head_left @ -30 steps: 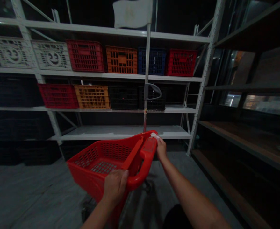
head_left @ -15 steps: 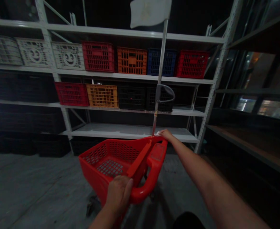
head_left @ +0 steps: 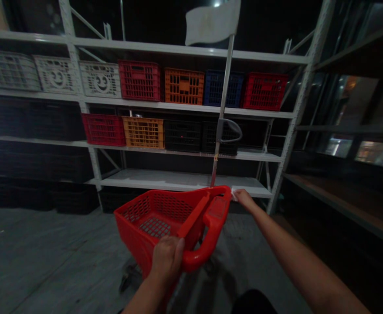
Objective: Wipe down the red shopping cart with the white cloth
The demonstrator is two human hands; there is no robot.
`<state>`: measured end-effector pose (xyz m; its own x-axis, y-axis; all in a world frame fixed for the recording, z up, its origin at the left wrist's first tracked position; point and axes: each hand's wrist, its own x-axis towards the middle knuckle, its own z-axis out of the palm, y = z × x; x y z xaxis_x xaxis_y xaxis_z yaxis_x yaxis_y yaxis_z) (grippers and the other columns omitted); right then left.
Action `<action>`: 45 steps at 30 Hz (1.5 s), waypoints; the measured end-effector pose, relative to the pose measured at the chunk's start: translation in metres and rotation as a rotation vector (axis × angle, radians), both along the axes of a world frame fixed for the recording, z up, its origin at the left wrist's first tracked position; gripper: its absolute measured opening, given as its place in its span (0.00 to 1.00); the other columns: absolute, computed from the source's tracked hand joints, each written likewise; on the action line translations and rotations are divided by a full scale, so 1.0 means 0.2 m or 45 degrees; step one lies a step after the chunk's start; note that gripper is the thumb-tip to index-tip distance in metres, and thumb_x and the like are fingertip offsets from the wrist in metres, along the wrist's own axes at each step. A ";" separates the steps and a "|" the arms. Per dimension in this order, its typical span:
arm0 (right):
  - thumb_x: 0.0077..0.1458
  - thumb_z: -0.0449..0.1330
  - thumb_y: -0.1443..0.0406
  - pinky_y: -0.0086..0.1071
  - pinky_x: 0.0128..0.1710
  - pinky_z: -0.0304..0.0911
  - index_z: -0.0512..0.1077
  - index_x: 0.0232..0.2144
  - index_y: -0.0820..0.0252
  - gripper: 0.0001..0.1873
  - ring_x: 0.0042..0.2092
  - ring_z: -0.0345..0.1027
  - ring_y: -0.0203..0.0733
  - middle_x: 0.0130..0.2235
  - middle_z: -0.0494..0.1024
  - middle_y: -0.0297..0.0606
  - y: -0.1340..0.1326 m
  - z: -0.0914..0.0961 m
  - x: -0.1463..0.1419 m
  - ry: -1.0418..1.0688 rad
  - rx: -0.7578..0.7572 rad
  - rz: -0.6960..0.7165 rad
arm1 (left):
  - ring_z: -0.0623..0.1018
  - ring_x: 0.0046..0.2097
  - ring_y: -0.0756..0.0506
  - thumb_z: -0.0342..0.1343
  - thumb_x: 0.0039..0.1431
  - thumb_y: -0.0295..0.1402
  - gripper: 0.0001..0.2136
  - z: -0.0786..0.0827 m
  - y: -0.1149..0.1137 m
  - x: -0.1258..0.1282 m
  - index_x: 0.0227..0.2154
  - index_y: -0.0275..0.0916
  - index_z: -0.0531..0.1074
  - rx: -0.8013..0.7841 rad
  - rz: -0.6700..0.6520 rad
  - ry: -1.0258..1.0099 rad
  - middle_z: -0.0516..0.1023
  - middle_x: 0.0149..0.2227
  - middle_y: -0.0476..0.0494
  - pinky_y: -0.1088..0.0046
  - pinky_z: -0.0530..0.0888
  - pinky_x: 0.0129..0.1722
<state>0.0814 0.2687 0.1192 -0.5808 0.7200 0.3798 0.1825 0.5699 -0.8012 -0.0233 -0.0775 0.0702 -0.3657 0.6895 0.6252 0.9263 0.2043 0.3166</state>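
A red plastic shopping cart stands at an angle in front of me, its basket showing a bare grid floor. My left hand is closed around the near end of its handle, thumb on top. At the far corner of the handle, my right hand pinches a small crumpled white cloth or tissue just beside the red rim. Whether the cloth still touches the rim is hard to tell. From the cart's far side rises a metal pole with a grey loop handle and a white flag.
Behind the cart runs a white metal shelf rack with red, orange, blue, white and black plastic crates, such as the yellow crate. Another shelf unit stands along the right side. Grey concrete floor lies around the cart.
My right hand has moved with the white cloth from the top of the handle's far corner to just outside it, rightward and slightly down. My left hand keeps its hold.
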 end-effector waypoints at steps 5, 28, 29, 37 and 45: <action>0.47 0.58 0.59 0.29 0.29 0.61 0.75 0.30 0.66 0.15 0.30 0.70 0.41 0.27 0.77 0.39 -0.08 0.11 0.18 0.051 -0.004 0.109 | 0.71 0.25 0.48 0.29 0.62 0.38 0.25 0.01 0.05 -0.01 0.16 0.41 0.65 -0.018 0.036 0.056 0.72 0.19 0.43 0.71 0.64 0.30; 0.61 0.47 0.60 0.43 0.59 0.46 0.57 0.58 0.54 0.23 0.61 0.50 0.44 0.59 0.61 0.39 -0.59 0.10 0.22 -0.425 0.920 0.754 | 0.72 0.22 0.49 0.31 0.63 0.34 0.26 0.02 0.04 0.03 0.15 0.38 0.68 0.042 0.070 0.183 0.72 0.17 0.45 0.72 0.62 0.27; 0.61 0.46 0.60 0.44 0.60 0.44 0.57 0.58 0.53 0.23 0.61 0.48 0.43 0.59 0.60 0.37 -0.56 0.12 0.19 -0.459 0.917 0.770 | 0.72 0.22 0.49 0.32 0.63 0.34 0.25 0.02 0.04 0.03 0.15 0.38 0.68 0.056 0.072 0.199 0.72 0.17 0.45 0.72 0.62 0.27; 0.60 0.46 0.68 0.42 0.58 0.51 0.67 0.51 0.61 0.19 0.57 0.58 0.43 0.54 0.68 0.41 -0.47 0.17 -0.02 -0.539 0.770 0.450 | 0.73 0.22 0.49 0.35 0.62 0.32 0.24 0.03 0.13 0.04 0.15 0.37 0.68 0.135 0.126 0.311 0.73 0.17 0.44 0.73 0.62 0.26; 0.61 0.44 0.67 0.36 0.59 0.50 0.64 0.53 0.60 0.20 0.59 0.55 0.38 0.57 0.65 0.40 -0.61 0.10 0.22 -0.405 0.974 0.861 | 0.71 0.20 0.49 0.36 0.62 0.32 0.23 0.02 0.12 0.05 0.14 0.38 0.66 0.230 0.091 0.325 0.73 0.16 0.46 0.72 0.62 0.25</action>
<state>0.1247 0.1472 0.1389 -0.9221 -0.1542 0.3549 -0.2221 0.9620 -0.1589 -0.0129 -0.0542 0.0743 -0.2250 0.5369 0.8131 0.9658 0.2333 0.1133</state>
